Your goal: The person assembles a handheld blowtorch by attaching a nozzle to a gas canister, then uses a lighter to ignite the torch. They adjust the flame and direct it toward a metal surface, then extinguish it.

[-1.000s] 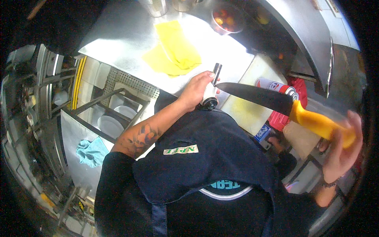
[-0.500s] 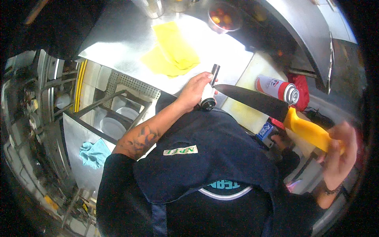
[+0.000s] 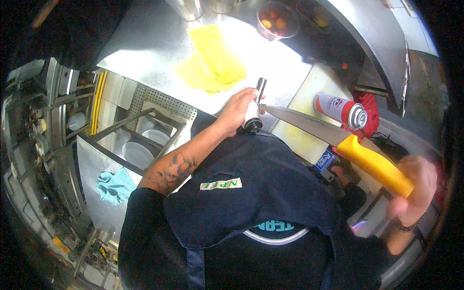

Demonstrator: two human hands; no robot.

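My left hand [image 3: 238,110] is closed around what looks like a blowtorch head [image 3: 253,113], white-bodied with a black tube pointing away from me. On the right, my right hand [image 3: 415,183] grips the end of the yellow handle of a large kitchen knife [image 3: 309,124]; motion blurs its fingers. The blade's tip meets the torch head beside the base of the black tube. Whether it is wedged in or only touching, I cannot tell. A white and red gas canister [image 3: 338,110] lies on its side just beyond the blade.
A yellow cloth [image 3: 215,63] lies on the steel counter [image 3: 145,63], with a clear bowl of small red and orange produce [image 3: 275,24] behind. Below left are plates [image 3: 137,153] and a blue cloth [image 3: 115,186]. Another person's hand [image 3: 341,175] shows near a blue box [image 3: 325,160].
My right hand has drawn the yellow handle slightly lower and nearer, and the blade has turned to show a brighter face. My left hand and the torch head have barely shifted.
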